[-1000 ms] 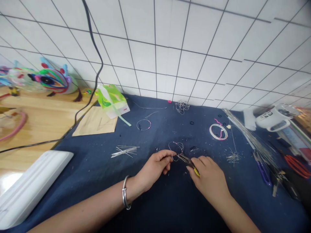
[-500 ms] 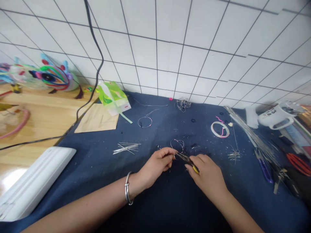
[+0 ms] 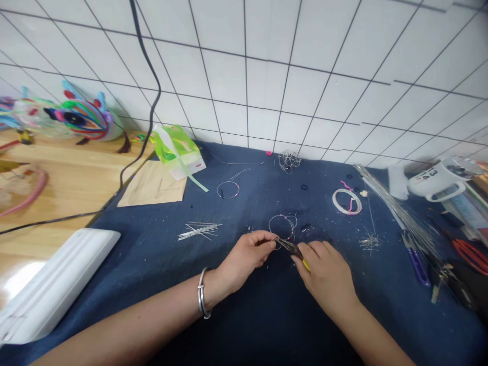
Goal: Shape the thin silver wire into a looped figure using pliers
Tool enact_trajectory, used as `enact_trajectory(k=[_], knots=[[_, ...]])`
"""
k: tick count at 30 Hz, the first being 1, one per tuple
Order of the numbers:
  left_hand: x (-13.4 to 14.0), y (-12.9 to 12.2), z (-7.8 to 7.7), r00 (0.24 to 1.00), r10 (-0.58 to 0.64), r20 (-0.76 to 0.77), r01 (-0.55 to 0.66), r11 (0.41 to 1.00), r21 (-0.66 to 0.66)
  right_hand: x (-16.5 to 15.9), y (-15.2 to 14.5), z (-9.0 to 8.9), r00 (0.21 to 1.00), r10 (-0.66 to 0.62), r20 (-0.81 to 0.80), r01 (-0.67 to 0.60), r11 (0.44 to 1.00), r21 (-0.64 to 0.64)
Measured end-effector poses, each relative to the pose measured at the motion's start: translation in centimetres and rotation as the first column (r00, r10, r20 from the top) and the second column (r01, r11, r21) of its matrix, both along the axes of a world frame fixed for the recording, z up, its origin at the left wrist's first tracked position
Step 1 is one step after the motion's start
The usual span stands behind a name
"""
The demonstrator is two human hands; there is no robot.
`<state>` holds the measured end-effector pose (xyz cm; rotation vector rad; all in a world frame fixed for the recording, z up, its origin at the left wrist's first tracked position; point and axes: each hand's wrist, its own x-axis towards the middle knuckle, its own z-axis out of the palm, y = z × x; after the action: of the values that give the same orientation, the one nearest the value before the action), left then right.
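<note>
Thumb and fingers of my left hand (image 3: 253, 249) pinch a thin wire loop (image 3: 282, 227), whose rings spread over the blue cloth just beyond the fingertips. My right hand (image 3: 326, 272) is closed round a pair of pliers (image 3: 290, 247) with dark jaws and a bit of yellow handle showing. The jaw tips meet the wire right at my left fingertips; the exact grip there is too small to make out. Beyond my hands lies a separate wire ring (image 3: 228, 190) with pink beads. To the left sits a small pile of straight wires (image 3: 199, 231).
On the right are a white tape roll (image 3: 346, 202), a bundle of long wires (image 3: 392, 203), purple-handled snips (image 3: 417, 264) and a white mug (image 3: 436, 180). A wire tangle (image 3: 288, 161) lies by the tiled wall. A white device (image 3: 57, 284) stands at left, near a black cable (image 3: 152, 109).
The pliers' tips have shifted slightly at my left fingertips, and the wire loops beyond them spread a little wider. Both hands stay nearly in place.
</note>
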<state>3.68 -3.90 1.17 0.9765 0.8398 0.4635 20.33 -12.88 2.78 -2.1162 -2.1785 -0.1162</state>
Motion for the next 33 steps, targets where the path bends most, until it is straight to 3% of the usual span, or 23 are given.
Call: enact_trajectory(k=[5,11,20,33], knots=[[-0.1,0.1,-0.4,0.996,-0.010,0.093,0.015,0.998,-0.054,0.2,0.1,-0.1,0.999,0.002,-0.055,-0.003,1.000,-0.015],[-0.1,0.1,-0.5,0.997,-0.033,0.068,0.033,0.999,0.008,0.5,0.0,-0.2,0.974,-0.016,-0.227,0.003,0.998,-0.059],[0.0,-0.3,-0.5,0.998,0.015,-0.056,-0.007,0.990,0.143,1.0,0.6,1.1,0.810,-0.160,-0.565,-0.051,0.939,-0.340],[-0.1,-0.6,-0.3,0.995,0.085,-0.057,-0.069,0.968,0.242,0.4,0.5,1.5,0.765,-0.134,-0.630,-0.064,0.958,-0.280]])
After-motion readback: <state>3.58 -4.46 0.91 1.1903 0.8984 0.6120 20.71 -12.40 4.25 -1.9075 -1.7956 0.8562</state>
